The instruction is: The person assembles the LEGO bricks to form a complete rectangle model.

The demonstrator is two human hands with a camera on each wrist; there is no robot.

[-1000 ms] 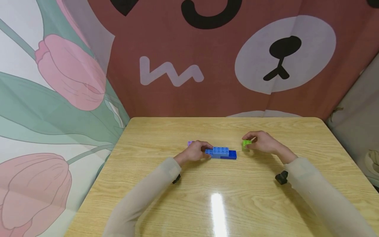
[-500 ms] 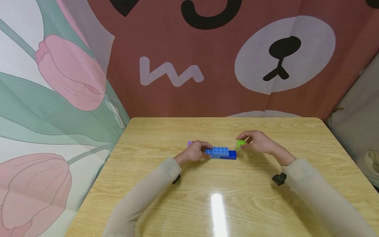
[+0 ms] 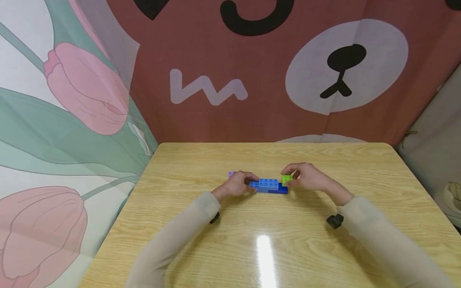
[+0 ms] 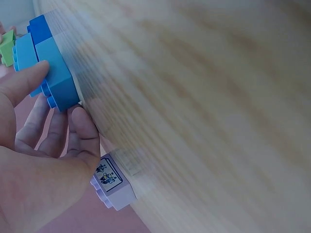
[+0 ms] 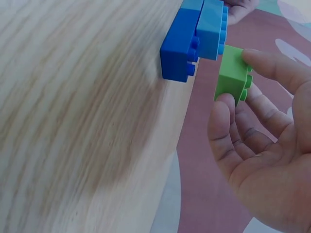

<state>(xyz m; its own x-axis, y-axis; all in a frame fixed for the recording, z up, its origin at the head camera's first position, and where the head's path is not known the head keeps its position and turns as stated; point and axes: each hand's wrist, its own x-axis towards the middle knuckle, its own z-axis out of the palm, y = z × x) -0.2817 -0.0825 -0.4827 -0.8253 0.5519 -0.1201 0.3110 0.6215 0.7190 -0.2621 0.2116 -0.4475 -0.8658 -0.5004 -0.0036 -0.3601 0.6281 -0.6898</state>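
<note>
A joined row of toy building blocks lies on the wooden table: a light blue block (image 3: pixel 268 183) sits on top, bridging another light blue block (image 4: pixel 57 77) at the left and a dark blue block (image 5: pixel 176 53) at the right. My left hand (image 3: pixel 239 183) grips the left end, thumb on the near side and fingers behind. My right hand (image 3: pixel 310 176) pinches a lime green block (image 5: pixel 231 73) between thumb and fingers. In the right wrist view this block is raised off the table, studs up, close over the dark blue block's bare studs.
A purple block (image 4: pixel 114 182) with a printed picture stands on the table behind my left hand, partly hidden in the head view. The wooden table (image 3: pixel 201 248) ends at a curtain with a bear print (image 3: pixel 216 120). Black wrist cameras hang under both sleeves.
My right hand has moved left with the lime green block, from beside the blue row to over its right end. My left hand and the row have stayed in place.
</note>
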